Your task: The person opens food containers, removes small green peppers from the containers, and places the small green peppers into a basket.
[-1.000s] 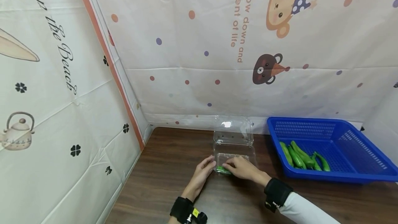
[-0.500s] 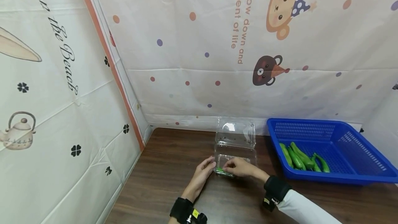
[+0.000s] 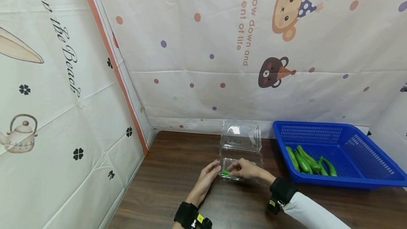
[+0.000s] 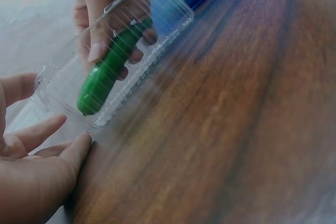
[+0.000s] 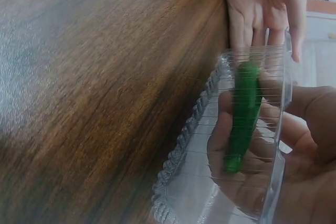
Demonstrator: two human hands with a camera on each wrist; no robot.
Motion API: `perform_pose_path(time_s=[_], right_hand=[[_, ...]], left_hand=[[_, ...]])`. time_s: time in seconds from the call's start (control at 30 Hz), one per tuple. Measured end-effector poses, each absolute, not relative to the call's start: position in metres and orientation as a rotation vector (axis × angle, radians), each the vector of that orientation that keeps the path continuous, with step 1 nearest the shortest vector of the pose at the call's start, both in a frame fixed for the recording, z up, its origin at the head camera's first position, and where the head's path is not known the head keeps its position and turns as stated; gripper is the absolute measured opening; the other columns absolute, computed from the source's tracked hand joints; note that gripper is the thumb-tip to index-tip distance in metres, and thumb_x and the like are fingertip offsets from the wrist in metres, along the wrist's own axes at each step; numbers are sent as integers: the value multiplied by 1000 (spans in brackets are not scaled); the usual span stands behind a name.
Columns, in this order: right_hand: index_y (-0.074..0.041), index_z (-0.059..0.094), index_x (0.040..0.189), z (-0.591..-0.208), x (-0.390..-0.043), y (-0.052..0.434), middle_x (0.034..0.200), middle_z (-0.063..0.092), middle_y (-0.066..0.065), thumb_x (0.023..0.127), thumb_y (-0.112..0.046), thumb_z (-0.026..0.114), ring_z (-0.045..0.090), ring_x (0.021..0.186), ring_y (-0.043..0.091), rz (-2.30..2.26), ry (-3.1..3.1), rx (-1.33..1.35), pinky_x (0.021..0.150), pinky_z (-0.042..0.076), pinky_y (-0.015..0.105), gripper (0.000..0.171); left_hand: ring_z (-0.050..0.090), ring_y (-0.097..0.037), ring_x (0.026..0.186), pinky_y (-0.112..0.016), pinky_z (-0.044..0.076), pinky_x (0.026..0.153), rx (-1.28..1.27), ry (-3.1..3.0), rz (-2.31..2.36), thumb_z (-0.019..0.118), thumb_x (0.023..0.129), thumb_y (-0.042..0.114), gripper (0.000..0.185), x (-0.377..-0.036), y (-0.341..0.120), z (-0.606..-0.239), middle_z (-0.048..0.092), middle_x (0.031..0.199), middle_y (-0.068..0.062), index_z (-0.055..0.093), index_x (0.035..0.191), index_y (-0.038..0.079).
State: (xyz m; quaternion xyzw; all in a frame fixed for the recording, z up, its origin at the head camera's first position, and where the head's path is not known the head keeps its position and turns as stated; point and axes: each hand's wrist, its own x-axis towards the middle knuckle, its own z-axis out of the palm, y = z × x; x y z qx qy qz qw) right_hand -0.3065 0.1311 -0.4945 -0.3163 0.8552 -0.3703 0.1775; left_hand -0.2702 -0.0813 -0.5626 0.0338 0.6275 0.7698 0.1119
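Note:
A clear plastic clamshell box (image 3: 250,154) stands on the wooden table, its lid (image 3: 240,137) raised at the back. In its front part lies a green pepper (image 4: 107,74), seen through the clear wall in both wrist views. My right hand (image 3: 247,170) reaches into the box and holds this pepper between thumb and fingers. My left hand (image 3: 206,180) rests at the box's left end, its fingers extended and its fingertips (image 4: 81,145) against or very close to the front left corner.
To the right is a blue plastic basket (image 3: 334,182) with several green peppers (image 3: 310,162) at its left end. Printed cloth walls (image 3: 190,98) close off the table's back and left side.
The right hand has shifted slightly inside the box, and more of the green pepper shows beside its fingers. The box has moved a little to the right. The left hand stays at its end.

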Motion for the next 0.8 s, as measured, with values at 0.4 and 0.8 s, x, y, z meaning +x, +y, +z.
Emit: perform_pose_path(time_s=[0.4,0.8], right_hand=[[9,70,117,-494,-303,138,97,75,12,97,-7,66,61,82,7,-1093,2496,-814,68,51,19,26],[6,71,113,-485,-300,139,95,74,13,89,-4,75,68,82,15,-1157,2558,-815,67,57,20,25]], left_hand=[[30,-39,154,-51,31,128,73,1842,2266,59,105,28,56,-271,-80,-563,26,167,-23,48,148,-4],[29,-39,154,-50,32,127,77,1863,2256,59,105,28,55,-271,-80,-561,25,167,-24,49,147,-5]])
